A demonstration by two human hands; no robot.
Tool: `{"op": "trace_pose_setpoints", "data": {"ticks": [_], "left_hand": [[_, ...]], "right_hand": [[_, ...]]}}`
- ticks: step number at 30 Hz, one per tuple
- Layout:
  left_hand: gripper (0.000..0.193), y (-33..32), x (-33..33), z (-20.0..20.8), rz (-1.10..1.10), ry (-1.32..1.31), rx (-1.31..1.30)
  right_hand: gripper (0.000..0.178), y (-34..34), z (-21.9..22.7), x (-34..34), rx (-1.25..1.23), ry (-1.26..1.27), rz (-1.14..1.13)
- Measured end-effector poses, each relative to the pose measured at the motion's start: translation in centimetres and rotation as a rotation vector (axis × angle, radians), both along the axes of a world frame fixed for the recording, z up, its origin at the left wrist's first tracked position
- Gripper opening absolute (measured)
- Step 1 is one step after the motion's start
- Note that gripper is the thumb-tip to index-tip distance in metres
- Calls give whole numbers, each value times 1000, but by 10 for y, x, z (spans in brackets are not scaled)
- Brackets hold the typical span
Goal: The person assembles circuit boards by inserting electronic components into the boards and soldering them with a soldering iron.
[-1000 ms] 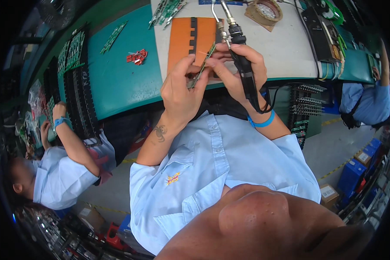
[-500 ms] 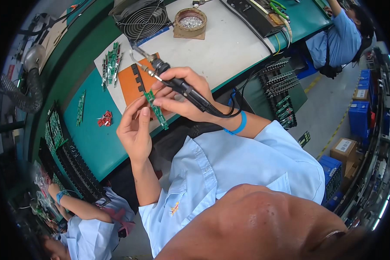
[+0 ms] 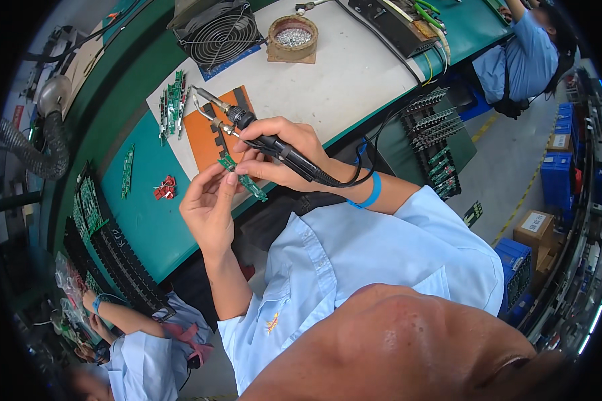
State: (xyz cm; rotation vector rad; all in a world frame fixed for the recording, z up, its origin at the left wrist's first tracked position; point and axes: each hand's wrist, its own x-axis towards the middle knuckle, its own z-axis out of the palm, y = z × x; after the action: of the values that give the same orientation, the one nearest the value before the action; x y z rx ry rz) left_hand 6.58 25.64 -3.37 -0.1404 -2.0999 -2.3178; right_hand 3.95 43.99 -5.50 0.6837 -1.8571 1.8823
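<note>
Between the fingertips of my left hand (image 3: 211, 210) and right hand (image 3: 293, 148) is a narrow green circuit board (image 3: 253, 188), slanting toward my body. My left thumb and fingers pinch its upper part. My right hand also grips a black-handled soldering iron (image 3: 286, 158) with a thin metal feed tube beside its tip. The iron's tip points away to the far left, apart from the board in my fingers. Below the tip lies an orange plate (image 3: 199, 136) with black notched strips on it. My fingers partly cover the board.
Several green boards (image 3: 174, 105) lie left of the orange plate. One board (image 3: 127, 171) and a red bundle (image 3: 164, 188) rest on the green mat. A fan (image 3: 221, 40) and a round pot (image 3: 293, 33) stand at the back. Black racks (image 3: 124, 260) with boards are left; co-workers sit on both sides.
My hands have shifted slightly nearer with the board, which now tilts more sideways. The soldering iron's tip has moved left and nearer. The co-worker's arm at lower left has moved a little.
</note>
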Motion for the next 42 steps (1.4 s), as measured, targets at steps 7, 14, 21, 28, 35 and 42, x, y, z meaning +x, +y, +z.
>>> {"op": "trace_pose_setpoints", "data": {"ticks": [7, 14, 21, 28, 35, 42], "left_hand": [[30, -18, -10, 1, 84, -101, 69], [29, -40, -22, -4, 162, -131, 154], [31, -37, -26, -4, 72, -136, 169], [31, -37, -24, -4, 81, -123, 162], [32, -40, -23, -3, 86, -129, 136], [33, -39, -22, -1, 75, -107, 145]], "right_hand": [[39, 17, 9, 4, 25, -10, 1], [39, 45, 16, 13, 145, 31, 96], [38, 46, 13, 22, 182, 95, 175], [40, 36, 14, 20, 245, 120, 210], [40, 32, 16, 18, 279, 122, 207], [40, 32, 15, 18, 284, 133, 199]]}}
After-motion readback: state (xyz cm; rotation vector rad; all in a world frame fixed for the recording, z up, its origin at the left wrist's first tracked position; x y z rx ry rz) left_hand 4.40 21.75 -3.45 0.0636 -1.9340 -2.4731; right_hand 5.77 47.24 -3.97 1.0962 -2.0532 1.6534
